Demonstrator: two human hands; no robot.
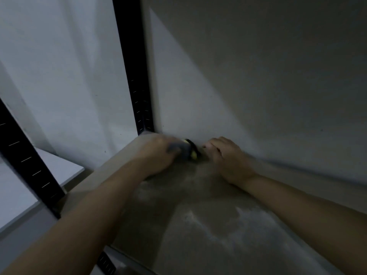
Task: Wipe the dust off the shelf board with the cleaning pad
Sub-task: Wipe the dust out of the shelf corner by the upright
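Note:
A brown shelf board (pixel 208 235) runs away from me, with pale dust smears across its near and middle parts. At its far left corner, by the wall, my left hand (pixel 158 155) grips a cleaning pad (pixel 189 150) that looks grey, black and yellow-green; the hand is blurred. My right hand (pixel 228 155) rests flat on the board just right of the pad, fingers loosely curled toward the wall, holding nothing. Most of the pad is hidden under my left fingers.
A black slotted shelf upright (pixel 139 76) stands at the far left corner, and another black upright (pixel 25 161) stands at the near left. A white wall (pixel 258 76) backs the board. A lighter shelf surface (pixel 59 167) lies lower left.

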